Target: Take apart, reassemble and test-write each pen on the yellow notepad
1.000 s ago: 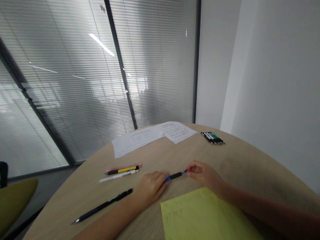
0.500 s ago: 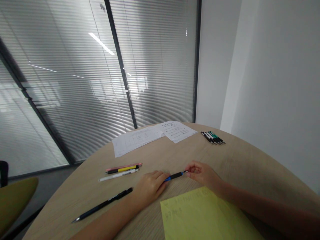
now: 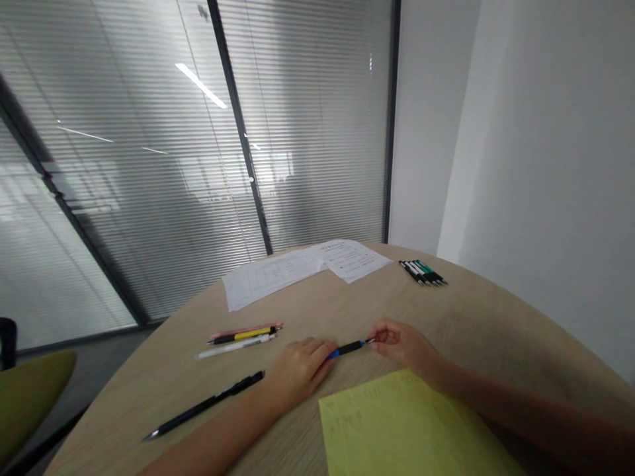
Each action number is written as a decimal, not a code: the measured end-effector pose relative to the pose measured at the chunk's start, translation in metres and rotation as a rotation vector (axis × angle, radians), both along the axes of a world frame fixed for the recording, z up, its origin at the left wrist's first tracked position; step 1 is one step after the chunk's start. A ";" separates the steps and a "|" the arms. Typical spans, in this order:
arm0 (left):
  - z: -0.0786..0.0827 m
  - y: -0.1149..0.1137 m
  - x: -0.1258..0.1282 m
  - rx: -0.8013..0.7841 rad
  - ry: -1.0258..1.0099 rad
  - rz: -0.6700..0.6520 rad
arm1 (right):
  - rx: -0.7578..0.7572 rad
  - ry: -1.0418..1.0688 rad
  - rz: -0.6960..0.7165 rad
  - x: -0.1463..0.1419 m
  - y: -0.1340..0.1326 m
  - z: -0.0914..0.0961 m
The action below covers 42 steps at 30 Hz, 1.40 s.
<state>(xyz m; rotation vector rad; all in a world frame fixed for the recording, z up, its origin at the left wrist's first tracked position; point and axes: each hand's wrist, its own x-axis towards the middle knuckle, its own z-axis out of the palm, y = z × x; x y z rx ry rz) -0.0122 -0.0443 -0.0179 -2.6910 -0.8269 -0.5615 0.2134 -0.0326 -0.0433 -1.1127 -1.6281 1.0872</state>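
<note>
Left grip [image 3: 300,370] closed round the blue end of the pen [image 3: 350,348], right grip [image 3: 404,342] pinching its tip: both ends braced, pen level, low over the surface [image 3: 446,311], mid-scene, just beyond the yellow sheet [image 3: 411,430]

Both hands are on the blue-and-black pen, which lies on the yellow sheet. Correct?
Not quite. The head view shows the left hand and right hand on the blue-and-black pen, but over bare table beyond the yellow sheet, not on it.
</note>
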 end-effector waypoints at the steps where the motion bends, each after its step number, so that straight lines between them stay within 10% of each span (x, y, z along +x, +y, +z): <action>1: 0.000 0.000 0.000 -0.002 0.002 -0.003 | 0.010 -0.004 0.009 0.000 0.000 -0.001; 28: 0.001 -0.011 0.002 0.263 0.158 -0.121 | 0.204 -0.433 0.065 -0.001 -0.015 0.010; 42: 0.001 -0.010 0.004 0.241 0.020 -0.004 | 0.098 -0.146 0.158 0.004 -0.009 0.005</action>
